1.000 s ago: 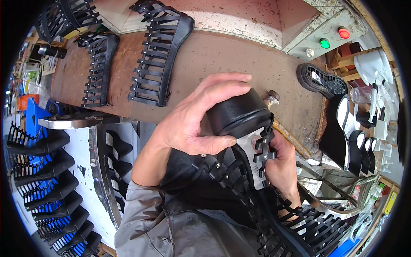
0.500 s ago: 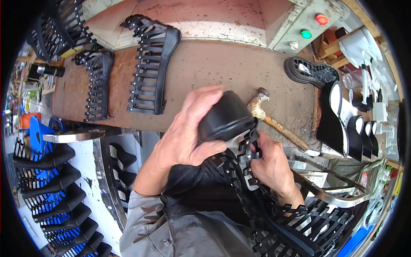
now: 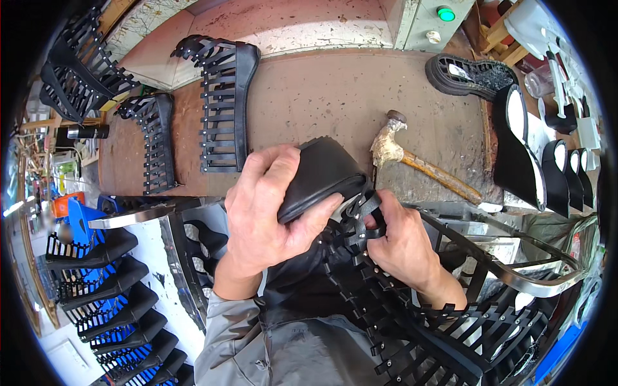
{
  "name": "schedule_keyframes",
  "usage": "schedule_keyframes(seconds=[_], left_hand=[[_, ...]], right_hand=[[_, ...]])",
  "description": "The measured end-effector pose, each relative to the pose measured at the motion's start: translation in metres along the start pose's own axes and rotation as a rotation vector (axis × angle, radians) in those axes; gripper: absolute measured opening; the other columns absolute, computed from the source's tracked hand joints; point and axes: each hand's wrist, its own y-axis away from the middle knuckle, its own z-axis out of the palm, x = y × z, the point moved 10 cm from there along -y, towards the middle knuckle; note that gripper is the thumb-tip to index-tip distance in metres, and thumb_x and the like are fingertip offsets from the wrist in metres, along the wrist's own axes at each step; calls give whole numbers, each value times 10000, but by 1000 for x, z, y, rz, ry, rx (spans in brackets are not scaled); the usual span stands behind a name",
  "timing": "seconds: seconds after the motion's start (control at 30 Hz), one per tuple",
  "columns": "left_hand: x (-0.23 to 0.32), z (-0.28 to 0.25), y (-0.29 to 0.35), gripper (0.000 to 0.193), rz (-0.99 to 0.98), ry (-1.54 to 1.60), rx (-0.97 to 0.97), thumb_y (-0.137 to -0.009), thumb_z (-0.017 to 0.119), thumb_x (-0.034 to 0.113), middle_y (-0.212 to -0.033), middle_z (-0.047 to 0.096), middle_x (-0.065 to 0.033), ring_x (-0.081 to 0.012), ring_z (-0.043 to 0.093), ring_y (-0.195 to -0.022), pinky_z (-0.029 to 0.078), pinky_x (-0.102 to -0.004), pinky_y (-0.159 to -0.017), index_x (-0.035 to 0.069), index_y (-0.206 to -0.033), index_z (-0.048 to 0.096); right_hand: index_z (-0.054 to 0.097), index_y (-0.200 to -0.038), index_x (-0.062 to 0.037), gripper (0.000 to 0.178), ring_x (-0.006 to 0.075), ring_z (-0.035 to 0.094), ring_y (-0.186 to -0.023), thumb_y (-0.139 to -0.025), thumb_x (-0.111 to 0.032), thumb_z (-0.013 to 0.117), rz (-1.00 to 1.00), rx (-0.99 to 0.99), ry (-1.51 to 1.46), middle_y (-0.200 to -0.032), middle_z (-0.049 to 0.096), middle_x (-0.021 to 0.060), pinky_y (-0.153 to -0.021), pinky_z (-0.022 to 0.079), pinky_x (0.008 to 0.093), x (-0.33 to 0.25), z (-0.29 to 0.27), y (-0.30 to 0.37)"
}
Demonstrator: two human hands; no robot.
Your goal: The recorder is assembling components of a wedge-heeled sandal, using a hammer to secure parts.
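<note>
My left hand (image 3: 254, 222) clasps a black shoe heel (image 3: 325, 170) in front of me, with the thumb along its lower edge and the fingers over its far side. Beside the heel, my right hand (image 3: 412, 248) pinches a black strap (image 3: 371, 212) that loops near its thumb and forefinger. From there a studded, strappy black boot upper (image 3: 380, 305) runs down across my lap to the lower right. Where the strap meets the shoe is partly hidden by my fingers. A hammer (image 3: 441, 174) with a wooden handle lies on the bench beyond my right hand.
Two strappy black uppers (image 3: 225, 109) lie on the brown bench (image 3: 322, 96), left of the middle. A black sole (image 3: 467, 74) and white-faced wedges (image 3: 518, 148) are at the right. Several strappy shoes (image 3: 119, 283) hang at lower left. Metal rails (image 3: 521, 270) flank me.
The heel and both hands sit slightly further left in the picture, and the heel has turned a little. My right fingers have shifted on the strap. The whole view has shifted too.
</note>
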Motion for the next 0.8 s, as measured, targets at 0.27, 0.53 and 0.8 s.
schedule_keyframes(seconds=[0.27, 0.53, 0.8], left_hand=[[-28, -17, 3, 358, -248, -141, -1, -813, 714, 192, -866, 620, -211, -374, 632, -713, 524, -393, -608, 13, -1096, 586], [-35, -34, 41, 420, -603, -158, 82, -923, 578, 246, -1072, 589, -315, -478, 585, -970, 483, -475, -822, -35, -1221, 483], [30, -29, 162, 557, -411, -39, 259, -741, 738, 165, -1099, 493, -221, -363, 513, -1001, 440, -430, -873, -21, -1183, 454]], right_hand=[[511, -1303, 12, 441, 155, 625, -855, -916, -195, 556, 307, -38, -1222, -1078, 650, 101, -707, 513, 247, 93, -1, 28], [523, -1044, -65, 244, 175, 581, -839, -900, -244, 605, 678, -903, -2989, -921, 612, 77, -821, 442, 391, 33, 24, 85], [541, -1106, -16, 352, 201, 650, -872, -976, -340, 490, 148, -1056, -3208, -997, 639, 114, -713, 567, 268, 53, 30, 21]])
